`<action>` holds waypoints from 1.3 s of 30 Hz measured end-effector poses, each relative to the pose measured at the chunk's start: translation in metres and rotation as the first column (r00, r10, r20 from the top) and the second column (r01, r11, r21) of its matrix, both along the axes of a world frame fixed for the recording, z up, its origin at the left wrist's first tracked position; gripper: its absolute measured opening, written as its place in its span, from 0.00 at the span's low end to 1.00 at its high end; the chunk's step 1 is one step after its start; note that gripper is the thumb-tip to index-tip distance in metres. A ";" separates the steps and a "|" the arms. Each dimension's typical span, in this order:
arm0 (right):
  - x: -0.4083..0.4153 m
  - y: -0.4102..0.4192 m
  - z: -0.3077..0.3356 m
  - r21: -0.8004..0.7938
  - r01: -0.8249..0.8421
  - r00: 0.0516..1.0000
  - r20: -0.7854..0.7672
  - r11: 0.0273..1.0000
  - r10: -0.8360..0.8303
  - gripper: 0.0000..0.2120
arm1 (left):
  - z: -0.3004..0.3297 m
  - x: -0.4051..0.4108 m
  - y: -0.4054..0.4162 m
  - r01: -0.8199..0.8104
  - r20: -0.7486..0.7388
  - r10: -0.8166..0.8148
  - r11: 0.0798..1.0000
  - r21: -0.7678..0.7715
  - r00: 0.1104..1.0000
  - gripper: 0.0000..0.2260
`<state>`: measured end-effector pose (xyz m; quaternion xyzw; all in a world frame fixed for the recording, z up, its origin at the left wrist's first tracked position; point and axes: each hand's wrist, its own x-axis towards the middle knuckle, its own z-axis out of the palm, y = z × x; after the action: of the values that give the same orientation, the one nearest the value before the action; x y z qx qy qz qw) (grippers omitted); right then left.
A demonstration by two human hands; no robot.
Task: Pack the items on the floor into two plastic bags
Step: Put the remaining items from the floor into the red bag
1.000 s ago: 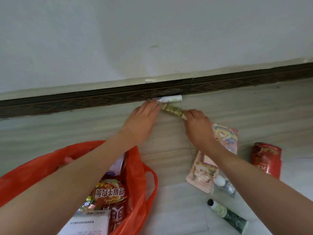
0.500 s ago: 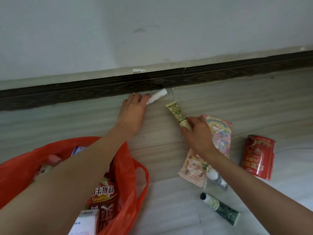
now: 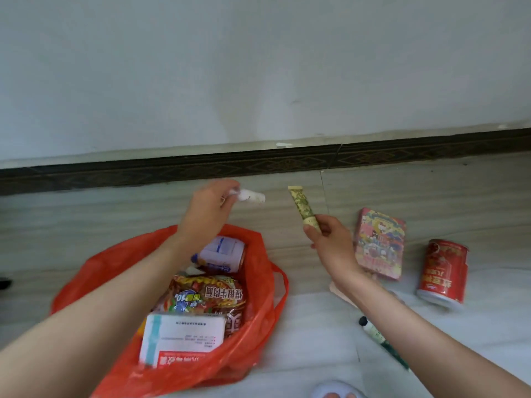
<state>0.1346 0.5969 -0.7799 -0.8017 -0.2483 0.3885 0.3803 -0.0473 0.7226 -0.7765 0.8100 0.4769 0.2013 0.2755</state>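
White tube [image 3: 253, 195] motion-blurred; dark tube [image 3: 379, 338] partly behind right forearm, perhaps

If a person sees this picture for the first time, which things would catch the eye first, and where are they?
Probably the bright orange plastic bag at lower left, open and already holding a noodle packet and a white box. Above it, the left hand holds a small white tube and the right hand a green patterned tube. A red can lies at right.

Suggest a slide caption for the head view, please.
Both hands lift tubes, left hand white tube, right hand green tube, above orange bag.
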 end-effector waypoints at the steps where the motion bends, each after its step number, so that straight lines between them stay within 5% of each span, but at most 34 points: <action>1: -0.009 -0.001 0.004 0.018 -0.024 1.000 0.004 1.000 0.024 0.14 | 0.009 -0.012 -0.005 -0.037 0.008 0.037 0.999 -0.016 0.999 0.10; 8: -0.071 -0.014 0.018 0.048 -0.346 0.938 0.045 0.937 0.344 0.11 | 0.035 -0.097 -0.048 -0.292 0.089 0.304 0.948 -0.126 0.948 0.10; 15: -0.110 -0.027 0.012 -0.055 -0.537 0.830 0.147 0.842 0.539 0.11 | 0.015 -0.156 -0.092 -0.409 -0.085 0.401 0.900 -0.152 0.912 0.06; 21: -0.126 -0.035 0.002 -0.191 -0.836 0.448 0.304 0.515 0.841 0.16 | 0.008 -0.184 -0.110 -0.171 -0.351 0.128 0.981 -0.095 0.928 0.06; 24: -0.123 -0.038 0.000 -0.228 -0.863 0.357 0.359 0.452 0.863 0.14 | 0.009 -0.178 -0.110 -0.047 -0.460 -0.002 0.994 -0.096 0.888 0.02; 30: -0.075 -0.052 0.008 -0.079 -0.764 0.539 0.466 0.640 0.701 0.19 | 0.019 -0.123 -0.112 0.090 -0.356 -0.113 0.993 -0.082 0.928 0.18; 36: 0.026 -0.089 -0.003 -0.158 -0.389 0.731 0.546 0.908 0.408 0.16 | 0.009 -0.033 -0.134 0.319 -0.269 -0.329 0.944 -0.083 0.905 0.20; 39: 0.069 -0.112 -0.010 -0.181 -0.209 0.736 0.618 0.961 0.276 0.15 | -0.001 0.014 -0.135 0.393 -0.271 -0.399 0.916 -0.078 0.876 0.21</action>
<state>0.2032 0.4845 -0.7895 -0.8640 -0.4454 0.1514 0.1792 -0.0332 0.5875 -0.7776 0.9077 0.3374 0.0186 0.2488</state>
